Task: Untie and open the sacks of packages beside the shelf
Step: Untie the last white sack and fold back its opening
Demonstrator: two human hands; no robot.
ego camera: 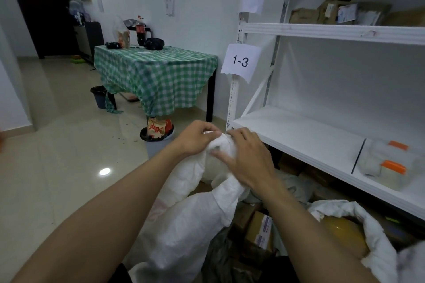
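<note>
Head view: the white sack stands on the floor at near centre, just left of the shelf. Its neck is gathered into a tight bunch and raised to the level of the shelf's front corner.

Your left hand pinches the top of that bunch between thumb and fingertips. Your right hand lies against the right side of the neck, fingers curled on the fabric and thumb pressed to its front. Both hands hold the sack and are nearly touching each other across the bunch.

A second sack sits at near right with its mouth open and its rim rolled outward. A yellow package shows inside it. Cardboard boxes with printed labels lie between the two sacks, below the lowest shelf board.

On that board, at far right, are clear containers with orange lids. The board above carries brown parcels. A paper label reading "1-3" is fixed to the shelf's front upright.

Left of the shelf, farther away, stands a table under a green checked cloth, with a cola bottle on top. A waste bin stands on the floor just in front of the table.
</note>
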